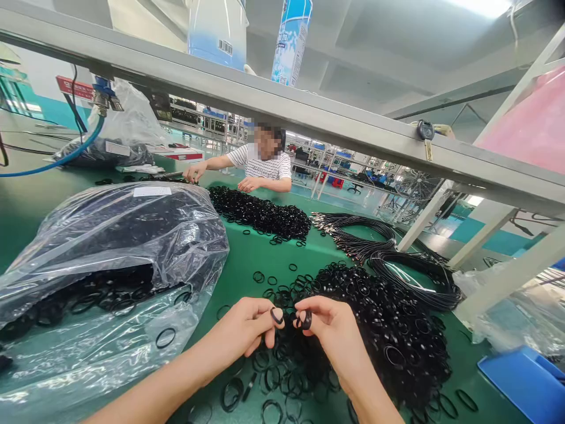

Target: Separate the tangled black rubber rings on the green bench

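Observation:
My left hand is closed in a pinch on a small black rubber ring above the green table. Close beside it, my right hand pinches another black ring; the two rings are almost touching. Under and behind both hands lies a big heap of black rings, with loose ones scattered toward me.
A clear plastic bag of black rings lies at the left. Bundled black cables lie behind the heap. A second ring pile sits before a person in a striped shirt. A metal shelf beam crosses overhead; a blue tray is at right.

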{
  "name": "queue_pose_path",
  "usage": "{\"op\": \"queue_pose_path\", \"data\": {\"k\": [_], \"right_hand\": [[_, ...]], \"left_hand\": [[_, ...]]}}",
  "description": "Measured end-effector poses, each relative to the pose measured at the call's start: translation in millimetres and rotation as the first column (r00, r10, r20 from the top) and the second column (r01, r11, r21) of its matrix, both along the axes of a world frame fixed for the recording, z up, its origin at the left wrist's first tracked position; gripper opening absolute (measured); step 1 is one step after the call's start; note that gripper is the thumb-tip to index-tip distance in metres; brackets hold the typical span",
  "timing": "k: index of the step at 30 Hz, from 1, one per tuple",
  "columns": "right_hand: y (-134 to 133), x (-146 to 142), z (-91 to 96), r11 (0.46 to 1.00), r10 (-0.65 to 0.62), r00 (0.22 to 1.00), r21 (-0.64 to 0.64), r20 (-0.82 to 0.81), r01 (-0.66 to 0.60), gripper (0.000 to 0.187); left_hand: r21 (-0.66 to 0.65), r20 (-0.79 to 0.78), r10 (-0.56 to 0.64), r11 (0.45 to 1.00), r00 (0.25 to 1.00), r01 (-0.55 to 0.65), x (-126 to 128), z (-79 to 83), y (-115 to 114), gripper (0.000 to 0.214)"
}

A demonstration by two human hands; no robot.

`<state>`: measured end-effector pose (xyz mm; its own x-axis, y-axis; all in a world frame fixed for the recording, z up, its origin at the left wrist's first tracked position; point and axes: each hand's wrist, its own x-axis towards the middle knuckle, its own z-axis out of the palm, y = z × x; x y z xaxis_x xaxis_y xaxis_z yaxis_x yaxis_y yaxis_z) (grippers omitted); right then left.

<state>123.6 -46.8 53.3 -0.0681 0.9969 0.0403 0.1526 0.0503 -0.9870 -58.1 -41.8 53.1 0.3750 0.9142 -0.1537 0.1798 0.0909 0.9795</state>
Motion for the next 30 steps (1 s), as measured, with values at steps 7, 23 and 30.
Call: {"op": "queue_pose_path", "data": {"k": [7,23,30], "right_hand": [[0,5,-0.9,0.978,0.012,0.965,0.200,0.262,-0.066,0.038],[-11,-11,0.6,0.985,0.086,0.959,0.124,0.270,-0.123,0.019],[3,3,-9.6,0.991,-0.061,0.973,0.133,0.221,0.031,0.014]], "left_hand": [[-0.235,0.283,0.105,0.971,0.953,-0.037,1,-2.3,-5,0.041],[-0.161,0.259,0.052,0.987,0.964,-0.010,1,-8.3,-1,0.025],[-0.059,0.146,0.169,0.985,0.975,-0.161,-1,-3.8,5,0.019]]}}
